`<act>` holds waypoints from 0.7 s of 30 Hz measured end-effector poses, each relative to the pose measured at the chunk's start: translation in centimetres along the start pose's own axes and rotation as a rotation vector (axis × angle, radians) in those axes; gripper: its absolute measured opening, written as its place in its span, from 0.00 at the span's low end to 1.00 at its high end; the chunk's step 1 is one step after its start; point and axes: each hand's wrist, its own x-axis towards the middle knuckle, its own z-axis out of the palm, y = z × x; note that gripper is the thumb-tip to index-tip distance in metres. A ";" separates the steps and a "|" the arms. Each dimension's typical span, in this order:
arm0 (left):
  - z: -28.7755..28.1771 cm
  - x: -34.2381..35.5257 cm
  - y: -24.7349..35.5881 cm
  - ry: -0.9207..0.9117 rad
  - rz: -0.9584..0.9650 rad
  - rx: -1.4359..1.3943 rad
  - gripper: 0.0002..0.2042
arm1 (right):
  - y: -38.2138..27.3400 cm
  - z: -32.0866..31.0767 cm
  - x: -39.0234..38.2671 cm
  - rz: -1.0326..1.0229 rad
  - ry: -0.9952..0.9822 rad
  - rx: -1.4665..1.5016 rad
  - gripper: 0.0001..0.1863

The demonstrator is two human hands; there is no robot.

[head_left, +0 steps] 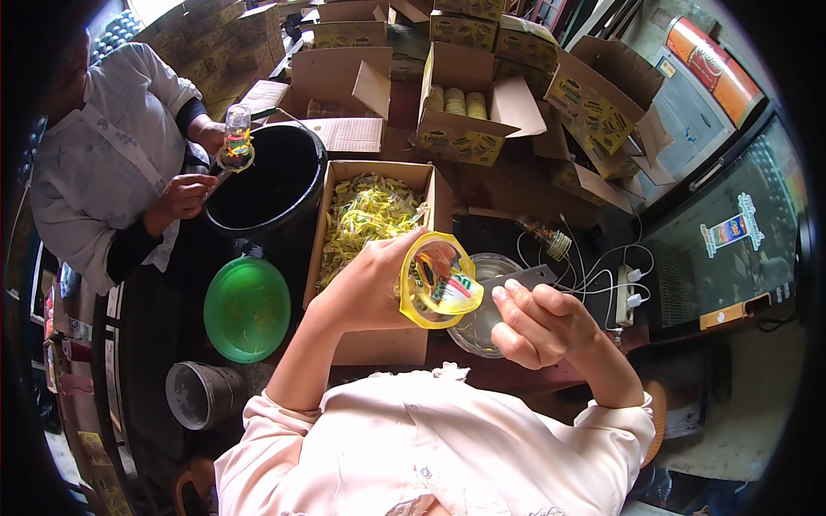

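Observation:
My left hand point(379, 273) is wrapped around a clear plastic jar point(441, 281) with a yellow rim and a colourful printed label. The rim faces up and toward me. Close to its right side, my right hand point(544, 325) is closed, its thumb and fingers drawn together. A flat grey blade-like piece point(532, 277) shows just behind those fingertips; whether they grip it I cannot make out. Below both hands sits a clear round bowl point(475, 337), partly covered by them. Beyond my left forearm stands a cardboard box point(441, 202) filled with small yellow-wrapped pieces point(372, 206).
At left, a co-worker point(112, 163) holds a similar jar point(237, 138) over a black tub point(314, 163). A green basin point(248, 310) and a grey bucket point(202, 394) are nearer. Open cartons point(465, 142) line the back. White cables and a power strip point(625, 297) lie right.

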 end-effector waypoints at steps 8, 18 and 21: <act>0.1 0.3 0.7 -0.056 0.060 -0.049 0.31 | -0.3 -0.4 0.7 0.009 0.008 0.048 0.06; 0.1 -0.5 0.0 0.071 0.045 0.039 0.37 | -0.5 -1.7 1.3 0.230 0.042 0.221 0.08; -0.1 -0.4 0.4 0.089 0.064 0.050 0.36 | -0.3 -1.6 1.2 0.276 0.026 0.227 0.07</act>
